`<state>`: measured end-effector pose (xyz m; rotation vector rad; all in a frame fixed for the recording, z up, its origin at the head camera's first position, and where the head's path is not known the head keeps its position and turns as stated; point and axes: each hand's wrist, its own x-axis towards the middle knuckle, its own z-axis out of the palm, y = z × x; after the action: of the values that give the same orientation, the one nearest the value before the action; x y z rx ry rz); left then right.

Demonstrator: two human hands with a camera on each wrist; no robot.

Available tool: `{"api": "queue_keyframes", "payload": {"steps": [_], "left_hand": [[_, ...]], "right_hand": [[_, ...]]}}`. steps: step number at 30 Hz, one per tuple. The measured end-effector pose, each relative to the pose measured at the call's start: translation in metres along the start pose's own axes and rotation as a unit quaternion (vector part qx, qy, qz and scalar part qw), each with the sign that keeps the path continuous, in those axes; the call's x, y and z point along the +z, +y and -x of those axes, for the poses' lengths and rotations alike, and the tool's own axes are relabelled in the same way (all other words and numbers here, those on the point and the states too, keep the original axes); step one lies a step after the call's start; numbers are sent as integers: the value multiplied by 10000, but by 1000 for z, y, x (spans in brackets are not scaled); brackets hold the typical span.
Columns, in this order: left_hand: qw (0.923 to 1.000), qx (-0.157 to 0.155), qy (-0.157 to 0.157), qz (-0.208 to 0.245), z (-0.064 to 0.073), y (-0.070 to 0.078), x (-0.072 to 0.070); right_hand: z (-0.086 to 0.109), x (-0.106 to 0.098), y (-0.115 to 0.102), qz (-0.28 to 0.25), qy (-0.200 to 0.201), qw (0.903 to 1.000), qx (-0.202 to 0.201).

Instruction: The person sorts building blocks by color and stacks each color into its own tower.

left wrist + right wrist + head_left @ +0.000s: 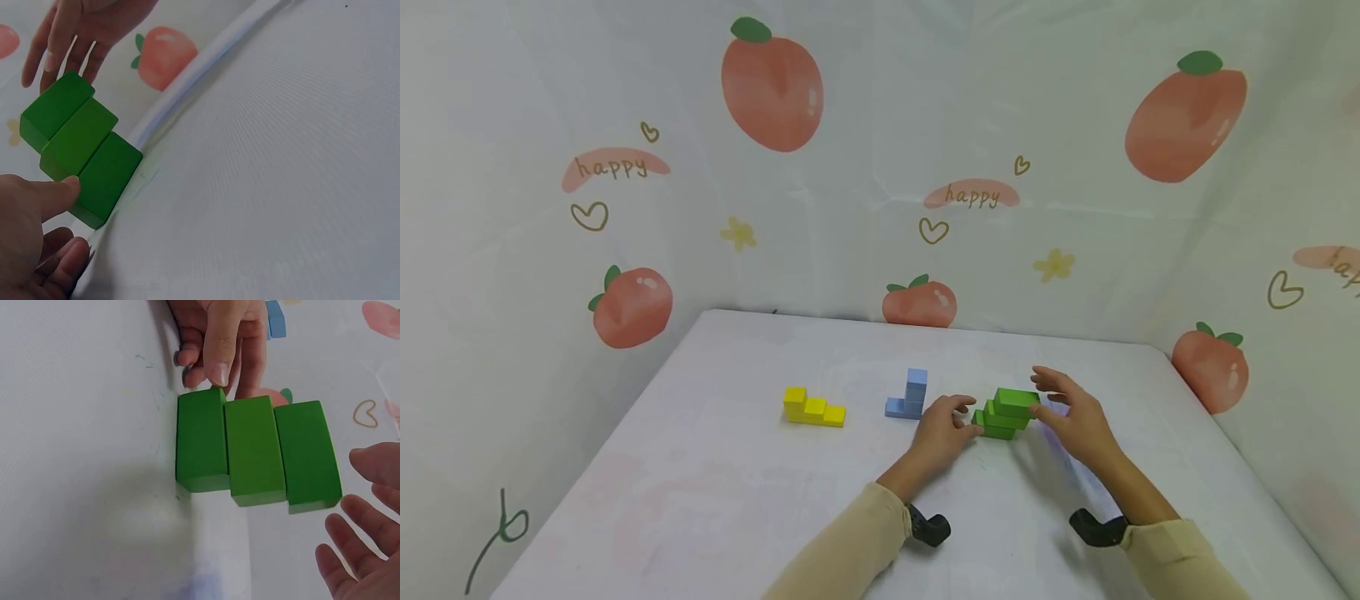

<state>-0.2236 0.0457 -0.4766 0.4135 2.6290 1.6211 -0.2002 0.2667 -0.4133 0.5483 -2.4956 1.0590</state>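
Three green blocks [1017, 403] stand as a leaning stack, each higher one shifted to the right. My left hand [942, 429] is at the left end of the bottom block [202, 440], its thumb tip [70, 185] right at the block's edge and its other fingers loosely bent. On the other side, my right hand [1081, 421] has its fingers spread, with the thumb [375, 461] close to the right end of the top block [308, 453]. The middle block [255, 450] sits between them, untouched by either hand.
A blue block shape [914, 395] with an upright column stands just left of my left hand. Farther left is a yellow stepped block shape [812, 408]. The white table [715, 500] meets a fruit-printed cloth [850, 208] behind.
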Motion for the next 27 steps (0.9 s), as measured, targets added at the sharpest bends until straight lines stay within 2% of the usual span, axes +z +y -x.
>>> {"api": "queue_keyframes", "payload": {"steps": [4,16,22,27], "left_hand": [[10000,-26,-63,65,2,1,-4],[9991,368,-217,6,16,-7,-18],[9984,461,-318,-98,27,-9,-30],[9971,591,-387,-274,36,-10,-43]], "right_hand": [[4,-5,2,-88,123,9998,156],[23,-12,9,-287,288,9974,587],[32,-15,13,-108,269,9961,829],[41,-15,17,173,277,9969,722]]}}
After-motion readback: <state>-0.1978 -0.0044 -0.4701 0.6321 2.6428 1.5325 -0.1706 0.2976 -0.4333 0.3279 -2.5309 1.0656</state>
